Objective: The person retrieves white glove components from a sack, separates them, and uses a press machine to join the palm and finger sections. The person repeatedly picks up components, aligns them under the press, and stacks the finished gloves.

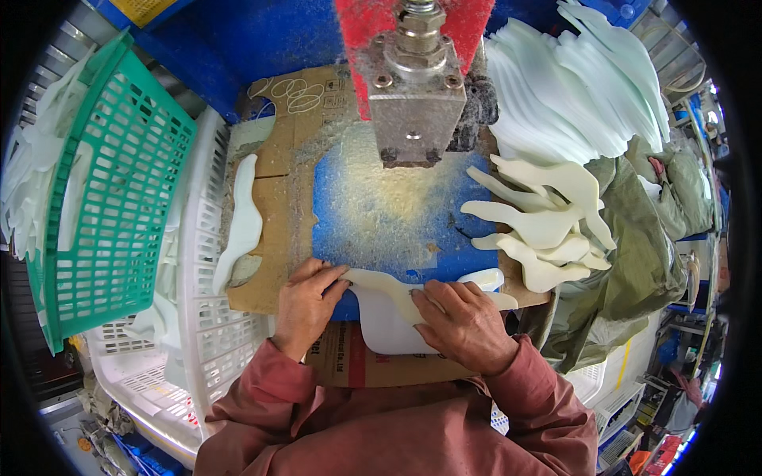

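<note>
A cream, wavy foam-like strip (pixel 382 287) lies crosswise at the table's near edge, between my two hands. My left hand (pixel 305 305) is closed, with thumb and fingers pinching its left end. Toward its right part, my right hand (pixel 467 321) grips the same strip with bent fingers, and the strip's tip sticks out beyond them. Below the strip is a smooth white rounded panel or container (pixel 389 324), partly covered by the strip and my right hand. A small white rounded object (pixel 482 279) sits just beyond my right hand.
A grey metal machine head (pixel 417 119) hangs over the powder-dusted blue surface (pixel 341 230). Cream wavy pieces (pixel 548 226) are heaped at the right, before stacked white sheets (pixel 571 87). One pale piece (pixel 244 214) lies left, beside green (pixel 119 190) and white baskets (pixel 208 317).
</note>
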### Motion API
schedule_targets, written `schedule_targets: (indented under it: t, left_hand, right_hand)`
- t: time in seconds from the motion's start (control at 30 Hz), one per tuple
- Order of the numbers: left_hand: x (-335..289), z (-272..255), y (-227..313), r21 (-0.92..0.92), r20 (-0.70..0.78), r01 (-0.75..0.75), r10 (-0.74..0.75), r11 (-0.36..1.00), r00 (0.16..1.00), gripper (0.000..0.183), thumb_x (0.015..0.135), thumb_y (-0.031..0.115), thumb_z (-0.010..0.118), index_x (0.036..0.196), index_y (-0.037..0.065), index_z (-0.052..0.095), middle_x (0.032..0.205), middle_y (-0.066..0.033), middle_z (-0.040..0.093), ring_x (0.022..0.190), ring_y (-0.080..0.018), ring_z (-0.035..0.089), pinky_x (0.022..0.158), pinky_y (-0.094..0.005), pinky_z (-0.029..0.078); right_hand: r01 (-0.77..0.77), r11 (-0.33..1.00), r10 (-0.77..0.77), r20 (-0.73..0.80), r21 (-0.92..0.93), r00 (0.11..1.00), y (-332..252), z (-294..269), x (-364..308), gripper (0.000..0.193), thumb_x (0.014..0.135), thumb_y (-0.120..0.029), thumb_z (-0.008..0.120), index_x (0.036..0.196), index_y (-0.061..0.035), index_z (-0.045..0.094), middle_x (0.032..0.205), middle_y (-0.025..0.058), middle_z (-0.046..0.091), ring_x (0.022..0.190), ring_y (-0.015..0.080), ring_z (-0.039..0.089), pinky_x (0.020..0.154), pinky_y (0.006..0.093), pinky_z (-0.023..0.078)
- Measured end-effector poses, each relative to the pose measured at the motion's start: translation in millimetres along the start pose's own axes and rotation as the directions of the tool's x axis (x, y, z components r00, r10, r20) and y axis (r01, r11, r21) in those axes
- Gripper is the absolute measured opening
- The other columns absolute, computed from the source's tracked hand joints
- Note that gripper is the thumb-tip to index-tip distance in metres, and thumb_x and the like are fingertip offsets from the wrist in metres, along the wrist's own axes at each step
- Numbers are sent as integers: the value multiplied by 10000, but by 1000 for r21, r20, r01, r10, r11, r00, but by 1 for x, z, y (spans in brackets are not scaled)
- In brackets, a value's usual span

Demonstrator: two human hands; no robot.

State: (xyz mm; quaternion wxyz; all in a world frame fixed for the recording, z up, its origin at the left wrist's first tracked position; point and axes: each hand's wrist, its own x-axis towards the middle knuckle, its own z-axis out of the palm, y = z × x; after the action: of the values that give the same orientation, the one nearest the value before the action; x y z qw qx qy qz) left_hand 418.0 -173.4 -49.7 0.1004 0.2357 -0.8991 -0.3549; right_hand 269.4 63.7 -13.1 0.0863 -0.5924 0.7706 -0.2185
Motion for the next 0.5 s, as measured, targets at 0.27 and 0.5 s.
schedule_targets:
  t: [0.27, 0.5]
  left_hand:
    - [1, 3, -1, 37, -3, 25, -25, 999, 1000, 256, 847, 65, 793, 1102, 40, 777, 952, -134, 676, 875, -322, 693, 761, -400, 550]
    - [5, -4, 2, 107, 94, 3, -13, 994, 996, 203, 876, 113, 783, 1071, 60, 779, 941, -108, 673, 883, -320, 690, 756, -415, 558]
  right_hand:
    - [15, 1000, -14, -41, 21, 999, 0, 2, 5, 450, 788, -173, 777, 1194, -14, 666, 1069, 88, 593, 919, 244, 629, 806, 381, 509]
    - [-30, 999, 29, 33, 27, 999, 4, 6, 6, 508, 778, -184, 808, 1238, -21, 668, 1165, 103, 607, 996, 263, 648, 859, 392, 522]
